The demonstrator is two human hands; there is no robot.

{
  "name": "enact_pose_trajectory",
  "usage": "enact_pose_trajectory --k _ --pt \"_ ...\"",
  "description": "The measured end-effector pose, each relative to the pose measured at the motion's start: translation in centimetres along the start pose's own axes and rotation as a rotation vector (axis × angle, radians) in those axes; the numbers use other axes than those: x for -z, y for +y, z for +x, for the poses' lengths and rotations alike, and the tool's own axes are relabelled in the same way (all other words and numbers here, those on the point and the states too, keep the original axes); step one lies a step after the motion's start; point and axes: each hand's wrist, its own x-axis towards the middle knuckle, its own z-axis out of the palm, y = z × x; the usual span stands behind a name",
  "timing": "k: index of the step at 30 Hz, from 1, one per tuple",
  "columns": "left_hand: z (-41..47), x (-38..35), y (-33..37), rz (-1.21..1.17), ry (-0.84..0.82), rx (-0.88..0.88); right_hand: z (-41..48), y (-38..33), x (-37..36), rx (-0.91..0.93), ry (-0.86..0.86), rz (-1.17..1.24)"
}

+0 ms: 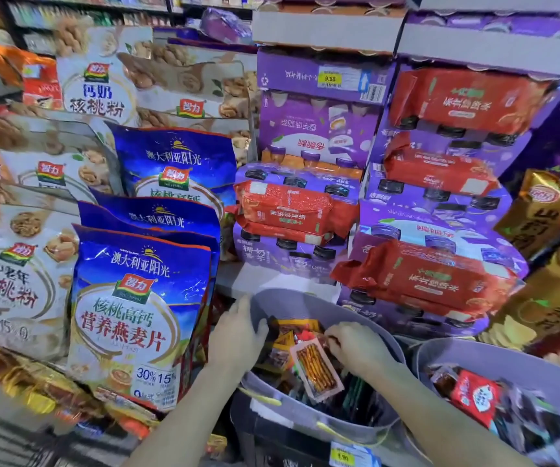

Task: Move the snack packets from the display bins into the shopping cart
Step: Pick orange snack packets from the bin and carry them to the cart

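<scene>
Head view: the right hand (pixel 356 348) curls its fingers onto the top edge of a clear snack packet (pixel 317 369) of brown sticks, which lies on other packets in the grey display bin (pixel 305 303). The left hand (pixel 238 335) hooks its fingers over that bin's rim, beside blue oatmeal bags (pixel 137 315).

At lower centre a grey bin (pixel 309 306) holds a clear, white-edged packet (pixel 315 369) of orange-brown sticks. Deep blue bags (pixel 137 298) with red lettering fill the left, while purple cartons (pixel 319 129) topped with red packs (pixel 440 281) stand upper right beside gold bags (pixel 548 214).
</scene>
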Motion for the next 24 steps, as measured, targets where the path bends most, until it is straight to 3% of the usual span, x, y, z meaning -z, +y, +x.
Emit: enact_pose_trajectory --k 4,7,10,13,15,21,24 --pt "-0.1 0.6 0.6 0.074 -0.019 0.007 -0.4 0.9 0.8 0.044 0.071 0.13" --pt "-0.8 1.6 1.9 0.1 0.134 -0.078 -0.8 1.2 1.5 0.047 0.164 0.363" --pt "-2.0 2.3 3.9 -0.241 0.161 -0.123 -1.1 0.6 2.6 -0.034 0.141 0.832" --pt "-2.7 2.5 5.7 -0.623 -0.027 0.012 -1.5 -1.1 3.7 -0.062 0.003 1.335" --pt "-2.9 2.5 6.2 -0.772 -0.113 0.094 -1.5 -2.0 4.2 -0.053 -0.047 1.495" --pt "-2.8 2.3 5.7 -0.859 -0.117 0.174 -0.9 -2.4 4.0 -0.069 -0.07 1.547" --pt "-2.5 2.7 4.2 -0.957 -0.065 0.262 -0.2 -0.7 2.6 -0.144 -0.066 1.193"
